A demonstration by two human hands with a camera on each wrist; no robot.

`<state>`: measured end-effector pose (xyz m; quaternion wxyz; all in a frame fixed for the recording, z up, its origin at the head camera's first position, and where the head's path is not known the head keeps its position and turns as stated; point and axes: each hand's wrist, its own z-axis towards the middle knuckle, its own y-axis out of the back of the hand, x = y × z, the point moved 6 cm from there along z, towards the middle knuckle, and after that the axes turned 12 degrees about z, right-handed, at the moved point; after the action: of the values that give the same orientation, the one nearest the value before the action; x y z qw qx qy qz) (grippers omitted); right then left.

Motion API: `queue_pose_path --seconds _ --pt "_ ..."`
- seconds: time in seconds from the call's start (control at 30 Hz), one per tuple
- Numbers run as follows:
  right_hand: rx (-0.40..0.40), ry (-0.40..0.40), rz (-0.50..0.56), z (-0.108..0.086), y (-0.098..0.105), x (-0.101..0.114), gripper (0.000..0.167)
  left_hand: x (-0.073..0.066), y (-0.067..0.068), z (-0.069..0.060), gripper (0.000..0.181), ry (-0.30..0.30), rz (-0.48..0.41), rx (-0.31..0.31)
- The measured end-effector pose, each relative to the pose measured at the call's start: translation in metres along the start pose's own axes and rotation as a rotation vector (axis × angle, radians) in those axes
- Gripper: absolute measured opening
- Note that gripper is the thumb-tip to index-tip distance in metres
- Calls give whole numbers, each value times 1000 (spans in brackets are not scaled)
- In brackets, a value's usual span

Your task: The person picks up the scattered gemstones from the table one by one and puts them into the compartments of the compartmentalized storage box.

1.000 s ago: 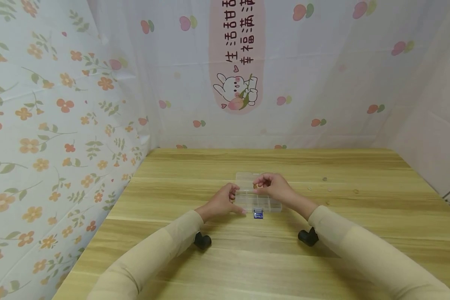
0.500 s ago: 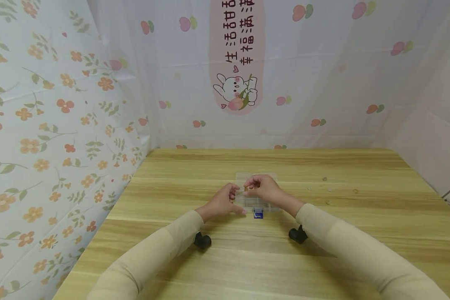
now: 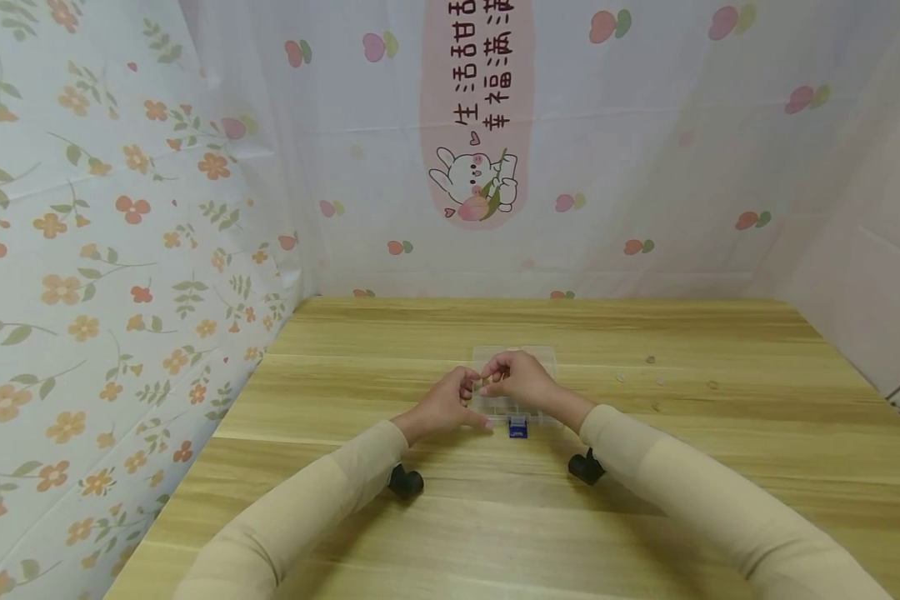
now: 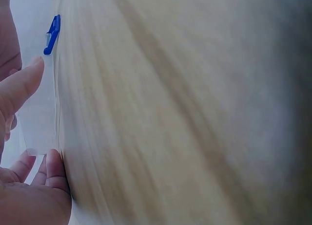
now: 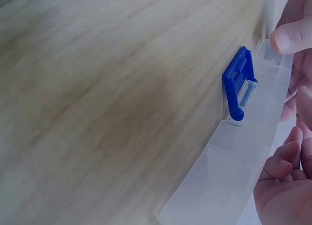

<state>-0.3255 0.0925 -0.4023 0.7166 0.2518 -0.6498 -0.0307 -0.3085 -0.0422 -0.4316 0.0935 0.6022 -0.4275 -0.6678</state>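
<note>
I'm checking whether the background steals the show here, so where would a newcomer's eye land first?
Probably on the rabbit print upright on the pale cloth behind the table, with the orange-flowered cloth at the left a rival. Next might come the left hand and right hand, close together at a clear box with a bright blue latch at its near edge.

The box [image 5: 217, 164] before me looks like smooth, translucent plastic, its blue latch [image 5: 237, 76] opaque plastic with a slight sheen. My sleeves [image 3: 315, 479] are soft matt cloth, the tabletop [image 3: 465, 525] smooth, faintly shiny wood grain, the backdrop [image 3: 607, 158] creased fabric.
</note>
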Motion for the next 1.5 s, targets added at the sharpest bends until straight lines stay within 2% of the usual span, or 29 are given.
queue_pose_path --seconds 0.17,0.63,1.5 --pt "2 -28 -26 2 -1 -2 15 0 0 1 73 -3 -6 -1" --pt "28 -27 -69 2 -2 -1 15 1 0 0 72 -3 2 -8" --pt "-8 -64 -114 0 2 -1 18 -1 0 0 73 -7 1 -4"
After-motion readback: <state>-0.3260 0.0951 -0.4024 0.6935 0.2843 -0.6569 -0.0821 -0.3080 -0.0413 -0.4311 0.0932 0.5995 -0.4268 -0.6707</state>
